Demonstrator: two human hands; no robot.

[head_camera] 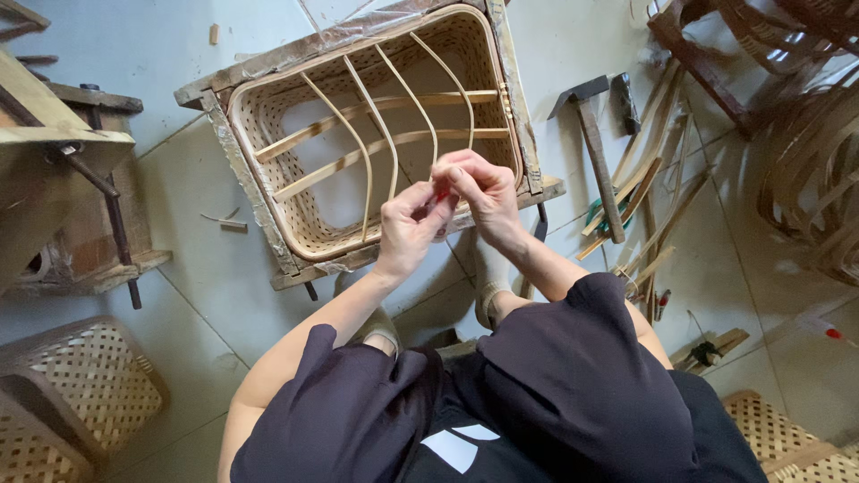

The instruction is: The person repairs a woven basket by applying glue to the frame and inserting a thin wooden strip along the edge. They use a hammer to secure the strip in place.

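Both hands meet over the near rim of the woven bamboo basket (376,134), which sits in a wooden frame (268,224) on the tiled floor (206,286): the left hand (407,228) and right hand (483,192) have their fingertips pinched together on a small red piece (440,194), too small to identify. With so fine a pinch between two hands, the piece could slip and drop through the open weave or into the basket. The thin curved ribs (394,116) lie just beyond the knuckles, so a jerk forward could bend one, and the hammer (595,143) lies near the right elbow.
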